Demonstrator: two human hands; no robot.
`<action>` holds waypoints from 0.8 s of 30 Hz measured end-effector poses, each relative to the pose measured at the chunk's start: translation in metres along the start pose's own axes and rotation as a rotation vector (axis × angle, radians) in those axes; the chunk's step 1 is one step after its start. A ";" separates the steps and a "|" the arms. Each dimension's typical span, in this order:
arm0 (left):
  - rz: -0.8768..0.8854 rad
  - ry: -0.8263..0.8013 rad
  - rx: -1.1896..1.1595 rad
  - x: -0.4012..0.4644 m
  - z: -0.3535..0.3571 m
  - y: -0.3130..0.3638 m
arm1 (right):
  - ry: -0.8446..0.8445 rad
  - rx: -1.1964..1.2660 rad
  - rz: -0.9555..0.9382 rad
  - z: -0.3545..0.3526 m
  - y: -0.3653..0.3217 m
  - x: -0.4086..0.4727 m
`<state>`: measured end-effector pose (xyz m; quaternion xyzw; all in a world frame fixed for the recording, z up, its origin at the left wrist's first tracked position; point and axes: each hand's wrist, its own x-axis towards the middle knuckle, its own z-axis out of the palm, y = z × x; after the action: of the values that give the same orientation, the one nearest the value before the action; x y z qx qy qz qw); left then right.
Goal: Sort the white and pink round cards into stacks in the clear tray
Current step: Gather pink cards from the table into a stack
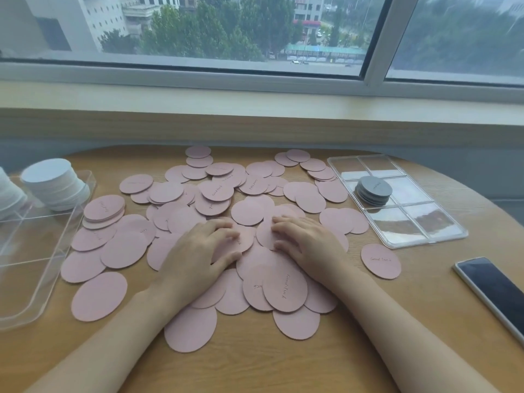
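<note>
Several pink round cards (283, 290) lie scattered and overlapping across the wooden table. My left hand (198, 251) and my right hand (306, 242) rest palm down on the pile's middle, fingers bent with the tips pressing on pink cards. Neither hand lifts a card. A small stack of pink cards (104, 208) sits left of the pile. At the far left a clear tray (34, 268) holds a tall stack of white round cards (55, 182); a second white stack (8, 197) shows at the frame edge.
A clear divided tray (442, 231) at the right holds a stack of grey round cards (373, 191). A phone (493, 290) lies near the right table edge. One pink card (380, 261) lies apart beside it. A window sill runs behind the table.
</note>
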<state>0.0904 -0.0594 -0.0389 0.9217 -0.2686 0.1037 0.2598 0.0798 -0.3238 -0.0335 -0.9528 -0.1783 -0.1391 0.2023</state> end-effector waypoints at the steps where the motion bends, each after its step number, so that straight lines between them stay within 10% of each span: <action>1: 0.009 0.023 0.011 0.000 0.000 0.001 | -0.005 -0.015 0.005 -0.001 0.000 0.001; 24: 0.146 0.369 -0.025 0.012 -0.015 0.006 | 0.105 0.506 0.231 -0.018 -0.010 0.020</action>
<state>0.0959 -0.0611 -0.0200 0.8619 -0.2837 0.2862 0.3078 0.0902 -0.3175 -0.0074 -0.8777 -0.0867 -0.1152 0.4571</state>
